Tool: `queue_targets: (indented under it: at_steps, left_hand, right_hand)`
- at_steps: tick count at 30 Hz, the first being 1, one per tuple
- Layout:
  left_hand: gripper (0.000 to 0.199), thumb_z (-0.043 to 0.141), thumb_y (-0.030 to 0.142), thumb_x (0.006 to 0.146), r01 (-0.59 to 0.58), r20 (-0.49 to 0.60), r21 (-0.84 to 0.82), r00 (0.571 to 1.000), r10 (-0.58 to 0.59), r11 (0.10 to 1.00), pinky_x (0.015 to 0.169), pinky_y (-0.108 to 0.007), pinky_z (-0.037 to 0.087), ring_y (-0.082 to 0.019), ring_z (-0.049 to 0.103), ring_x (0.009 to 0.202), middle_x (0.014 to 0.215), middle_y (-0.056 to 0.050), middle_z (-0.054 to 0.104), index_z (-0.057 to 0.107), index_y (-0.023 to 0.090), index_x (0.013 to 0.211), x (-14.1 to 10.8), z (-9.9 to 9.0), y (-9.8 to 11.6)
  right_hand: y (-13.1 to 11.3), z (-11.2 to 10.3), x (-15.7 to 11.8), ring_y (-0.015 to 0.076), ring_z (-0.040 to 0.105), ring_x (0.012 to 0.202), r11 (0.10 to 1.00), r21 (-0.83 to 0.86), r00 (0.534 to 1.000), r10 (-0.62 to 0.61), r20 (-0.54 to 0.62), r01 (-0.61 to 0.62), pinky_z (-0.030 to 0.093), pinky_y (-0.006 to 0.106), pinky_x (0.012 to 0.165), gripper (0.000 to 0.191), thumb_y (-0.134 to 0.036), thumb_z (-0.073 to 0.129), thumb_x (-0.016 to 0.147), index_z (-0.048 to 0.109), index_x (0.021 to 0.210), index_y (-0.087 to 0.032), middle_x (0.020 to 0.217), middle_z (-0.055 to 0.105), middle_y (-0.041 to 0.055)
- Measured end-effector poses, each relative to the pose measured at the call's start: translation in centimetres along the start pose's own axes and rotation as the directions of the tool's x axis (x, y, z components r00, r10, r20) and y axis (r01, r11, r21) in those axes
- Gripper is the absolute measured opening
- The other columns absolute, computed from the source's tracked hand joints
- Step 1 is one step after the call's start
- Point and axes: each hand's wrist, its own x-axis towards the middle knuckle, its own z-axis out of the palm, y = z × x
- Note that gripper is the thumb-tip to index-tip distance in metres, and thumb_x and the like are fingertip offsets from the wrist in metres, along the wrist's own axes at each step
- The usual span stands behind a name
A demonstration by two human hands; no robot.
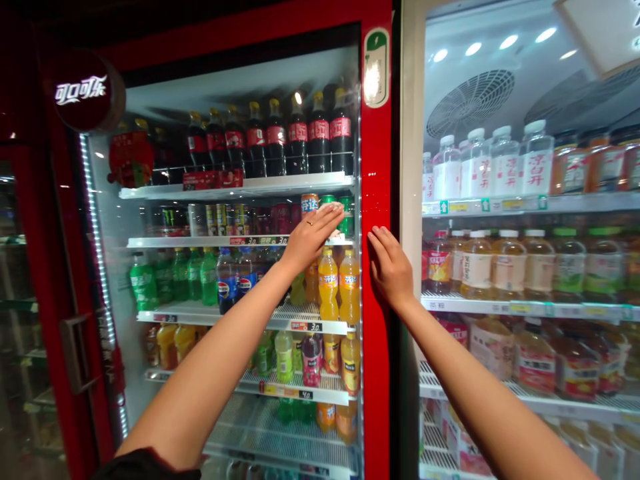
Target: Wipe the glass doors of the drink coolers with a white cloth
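Note:
My left hand (311,239) is pressed flat against the glass door (240,73) of a red drinks fridge, near the door's right side. Under its fingers is a crumpled white cloth (337,208), mostly covered by the hand, so I cannot tell whether it is fabric or paper. My right hand (393,270) rests on the red door frame (376,167) with fingers stretched out and nothing in them. Behind the glass stand cola bottles (276,133) on the top shelf and orange soda bottles (329,283) below my left hand.
A door handle (76,353) sits on the fridge's left side, below a round sign (83,90). To the right stands a second lit fridge with water bottles (537,157) and tea bottles (477,263) on its shelves. A dark gap separates the two fridges.

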Motion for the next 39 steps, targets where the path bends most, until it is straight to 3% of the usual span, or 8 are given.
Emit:
queue_targets:
  at_steps: [5, 11, 14, 21, 24, 29, 33, 39]
  left_hand:
    - [0.078, 0.042, 0.002, 0.107, -0.14, 0.167, -0.046, 0.975, 0.146, 0.989, 0.136, -0.052, 0.037, -0.016, 0.036, 0.166, 0.175, 0.001, 0.047, 0.027, 0.04, 0.173, -1.1, -2.9, -2.2]
    - [0.089, 0.043, -0.006, 0.095, 0.111, -0.027, 0.014, 0.994, -0.11, 0.994, 0.137, -0.058, 0.031, -0.022, 0.034, 0.168, 0.177, -0.004, 0.044, 0.032, 0.035, 0.173, 0.2, -2.8, -4.1]
    - [0.089, 0.043, -0.005, 0.097, 0.12, -0.058, 0.029, 0.991, -0.118, 0.992, 0.137, -0.059, 0.031, -0.023, 0.035, 0.167, 0.176, -0.003, 0.044, 0.028, 0.036, 0.174, -0.6, -2.0, -3.6]
    - [0.075, 0.043, 0.004, 0.106, -0.144, 0.117, 0.019, 0.983, 0.141, 0.989, 0.134, -0.052, 0.037, -0.018, 0.04, 0.164, 0.172, -0.002, 0.051, 0.032, 0.038, 0.172, -2.5, -5.3, -5.7]
    - [0.078, 0.045, 0.002, 0.103, -0.085, 0.11, 0.001, 0.99, 0.084, 0.996, 0.136, -0.053, 0.034, -0.018, 0.039, 0.165, 0.174, -0.001, 0.048, 0.035, 0.039, 0.171, -1.1, -5.8, -6.5]
    - [0.078, 0.043, 0.003, 0.102, 0.096, -0.031, 0.017, 0.995, -0.096, 0.995, 0.138, -0.056, 0.028, -0.02, 0.034, 0.167, 0.176, -0.001, 0.045, 0.036, 0.037, 0.171, -0.4, -3.3, -4.7]
    - [0.077, 0.042, 0.003, 0.103, 0.015, 0.017, 0.035, 1.0, -0.015, 0.999, 0.137, -0.054, 0.032, -0.018, 0.037, 0.166, 0.174, -0.002, 0.048, 0.034, 0.037, 0.172, -2.7, -2.9, -3.5]
    - [0.079, 0.043, 0.002, 0.101, -0.034, 0.107, 0.066, 0.994, 0.027, 0.997, 0.136, -0.053, 0.035, -0.019, 0.038, 0.165, 0.174, -0.003, 0.048, 0.033, 0.036, 0.172, -3.8, -5.9, -5.9]
  right_hand:
    - [-1.7, -0.2, 0.8, 0.0301, 0.042, 0.162, 0.997, -0.069, 0.995, -0.038, 0.087, 0.044, 0.044, 0.059, 0.131, 0.081, -0.01, 0.046, 0.105, 0.015, 0.178, -0.026, 0.17, 0.053, 0.0117]
    - [-7.0, 2.9, 3.0, 0.0282, 0.031, 0.168, 0.991, -0.066, 0.977, -0.099, 0.188, 0.114, 0.036, 0.053, 0.136, 0.098, -0.012, 0.051, 0.102, -0.014, 0.175, -0.022, 0.18, 0.035, 0.0083]
    - [-8.4, 5.1, 2.9, 0.028, 0.029, 0.168, 0.995, -0.087, 0.982, -0.033, 0.188, 0.05, 0.035, 0.052, 0.136, 0.098, -0.01, 0.048, 0.102, -0.02, 0.173, -0.018, 0.181, 0.03, 0.0111]
    - [-8.9, 5.9, 2.0, 0.0257, 0.025, 0.17, 0.988, -0.151, 0.977, -0.008, 0.213, 0.041, 0.028, 0.048, 0.138, 0.091, -0.018, 0.045, 0.108, -0.019, 0.173, -0.018, 0.183, 0.022, 0.0099]
    - [-9.1, 5.7, 2.2, 0.0249, 0.025, 0.17, 0.984, -0.173, 0.976, -0.006, 0.215, 0.045, 0.028, 0.047, 0.138, 0.089, -0.02, 0.044, 0.11, -0.019, 0.173, -0.016, 0.183, 0.023, 0.0104]
    - [-9.2, 5.8, 2.3, 0.0249, 0.026, 0.169, 0.984, -0.173, 0.977, 0.004, 0.212, 0.033, 0.026, 0.047, 0.138, 0.089, -0.02, 0.043, 0.11, -0.02, 0.172, -0.017, 0.183, 0.022, 0.0105]
    - [-9.0, 5.9, 2.2, 0.0263, 0.027, 0.169, 0.991, -0.13, 0.98, -0.005, 0.198, 0.032, 0.027, 0.049, 0.138, 0.089, -0.02, 0.043, 0.11, -0.019, 0.173, -0.019, 0.183, 0.023, 0.0112]
    - [-8.9, 5.9, 2.0, 0.0277, 0.035, 0.166, 0.994, -0.107, 0.985, -0.014, 0.173, 0.033, 0.03, 0.051, 0.136, 0.088, -0.02, 0.044, 0.11, -0.015, 0.175, -0.019, 0.181, 0.03, 0.0134]
